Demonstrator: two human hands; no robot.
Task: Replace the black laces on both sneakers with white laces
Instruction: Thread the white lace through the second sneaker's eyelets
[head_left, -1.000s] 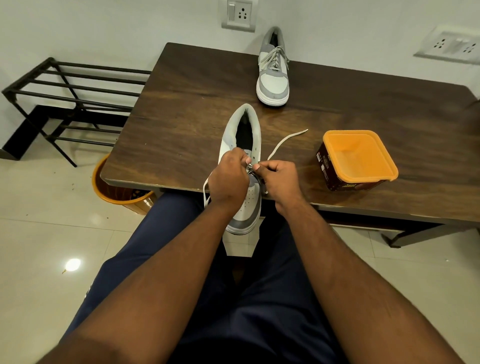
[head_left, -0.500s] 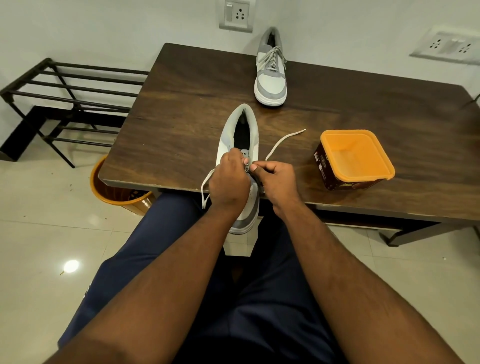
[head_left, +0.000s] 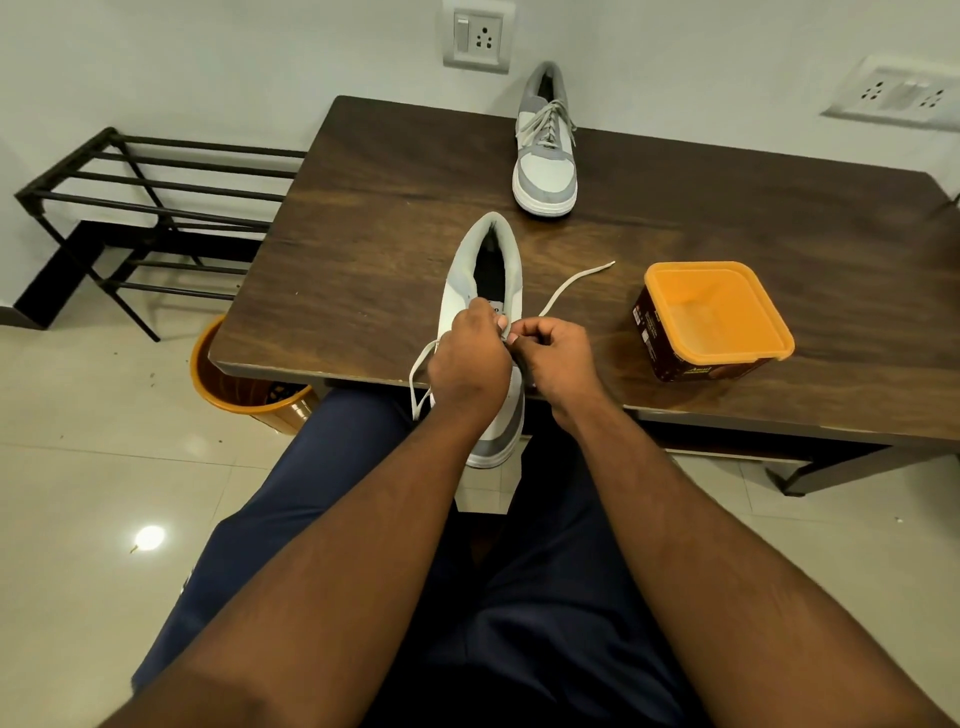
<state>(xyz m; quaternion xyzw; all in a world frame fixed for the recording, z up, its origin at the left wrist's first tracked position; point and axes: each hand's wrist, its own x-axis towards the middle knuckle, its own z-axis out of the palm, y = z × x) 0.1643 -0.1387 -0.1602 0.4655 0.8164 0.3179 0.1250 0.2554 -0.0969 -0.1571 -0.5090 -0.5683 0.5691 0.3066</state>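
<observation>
Your two hands cover the middle of the near sneaker (head_left: 480, 291), so its eyelets and tongue are hidden and you cannot see how far the lacing has got. Your left hand (head_left: 467, 361) lies over the sneaker's laced area with fingers curled; the thumb tip shows at its far right edge, pressed against something small, but whether that is lace or shoe material is too small to tell. Your right hand (head_left: 558, 358) is curled just beside it, fingertips meeting the left thumb over the sneaker, pinching what seems to be the white lace (head_left: 569, 283).

That lace runs out from between your fingertips toward the far right, its free end lying flat on the desk (head_left: 363, 234). Its other end loops out on the left of your left hand and hangs over the desk's near edge.

The near sneaker sits at the near edge, toe overhanging toward your lap, heel pointing away. The second sneaker (head_left: 545, 156), already laced in white, stands at the far edge, well apart. An orange-lidded tub (head_left: 714, 319) rests toward the near right; its label is too blurred to read. An orange bin (head_left: 228, 389) is partly hidden under the near left corner.
</observation>
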